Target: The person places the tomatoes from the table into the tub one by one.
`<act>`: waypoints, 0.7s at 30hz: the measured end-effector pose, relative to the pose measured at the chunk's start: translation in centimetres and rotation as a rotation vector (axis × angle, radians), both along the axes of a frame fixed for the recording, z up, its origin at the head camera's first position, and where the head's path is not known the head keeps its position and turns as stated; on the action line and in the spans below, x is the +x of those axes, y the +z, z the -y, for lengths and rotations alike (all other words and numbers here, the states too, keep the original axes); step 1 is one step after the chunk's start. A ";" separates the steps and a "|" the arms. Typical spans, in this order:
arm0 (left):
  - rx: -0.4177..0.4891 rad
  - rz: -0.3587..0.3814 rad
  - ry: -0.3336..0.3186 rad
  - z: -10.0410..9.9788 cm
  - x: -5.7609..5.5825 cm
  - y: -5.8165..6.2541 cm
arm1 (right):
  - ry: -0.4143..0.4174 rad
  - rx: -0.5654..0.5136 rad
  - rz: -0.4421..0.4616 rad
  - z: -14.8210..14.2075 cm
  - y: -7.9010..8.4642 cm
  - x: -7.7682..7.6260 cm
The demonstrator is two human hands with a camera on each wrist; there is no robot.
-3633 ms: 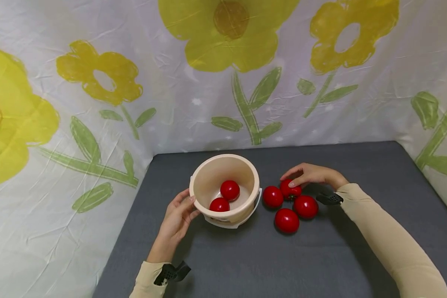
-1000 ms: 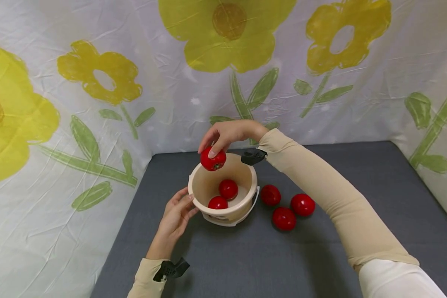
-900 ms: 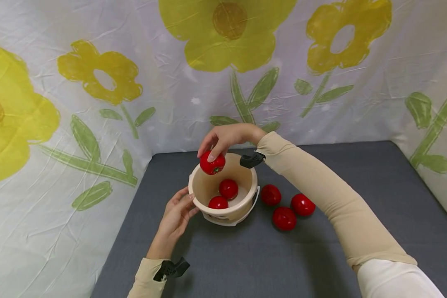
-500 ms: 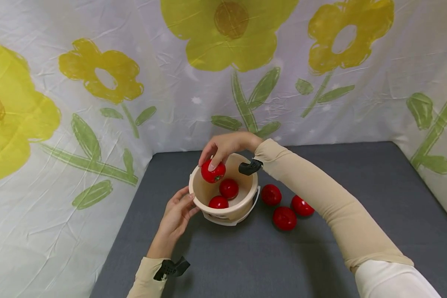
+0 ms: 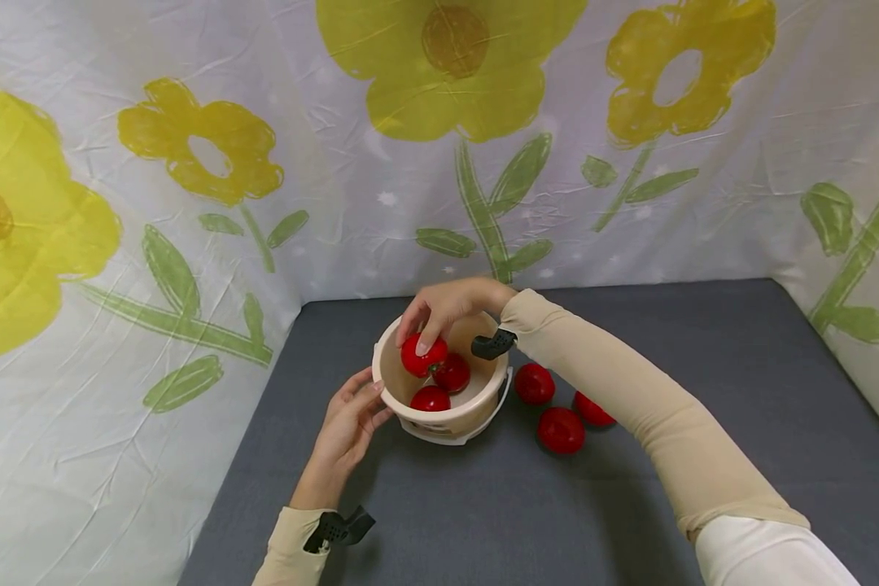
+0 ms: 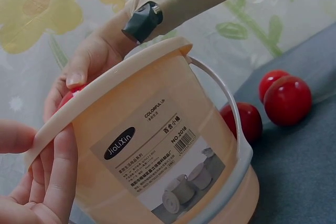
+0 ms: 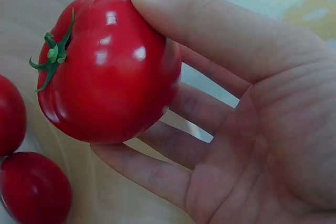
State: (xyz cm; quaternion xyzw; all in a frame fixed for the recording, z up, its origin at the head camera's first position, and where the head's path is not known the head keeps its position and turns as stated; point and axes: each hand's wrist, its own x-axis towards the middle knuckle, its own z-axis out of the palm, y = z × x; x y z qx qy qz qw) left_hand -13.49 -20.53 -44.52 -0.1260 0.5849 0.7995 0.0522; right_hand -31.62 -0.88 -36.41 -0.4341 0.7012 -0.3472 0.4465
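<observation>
- By the left hand (image 5: 347, 427), the left rim of a cream bucket (image 5: 469, 424) is pinched between thumb and fingers; the bucket is set mouth-up on the desk.
- Within the bucket's mouth, a red tomato (image 5: 415, 363) is gripped by the right hand (image 5: 450, 305), which is reached in from above; its stalk end is turned away from the palm, and no clear long axis is shown by its rounded shape.
- Inside, one tomato (image 5: 430, 399) is seen nearer the person than the held one, another (image 5: 454, 375) just to its right; a gap is shown between them and the held tomato in the right wrist view.
- To the bucket's right, three tomatoes (image 5: 561, 430) are grouped, one partly hidden by the right sleeve (image 5: 615, 374).
- The desk (image 5: 425, 521) is dark grey; it is backed by a flower-printed cloth (image 5: 352, 203).
</observation>
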 end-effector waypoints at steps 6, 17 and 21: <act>0.002 0.001 0.000 0.1 0.1 0.0 | 0.021 -0.023 -0.014 0.2 -1.0 0.2; 0.007 -0.002 0.011 0.0 0.1 -0.1 | 0.010 -0.003 0.084 0.2 -2.1 0.8; 0.008 -0.006 0.013 0.0 0.1 -0.1 | -0.035 0.018 0.155 0.1 -2.4 1.1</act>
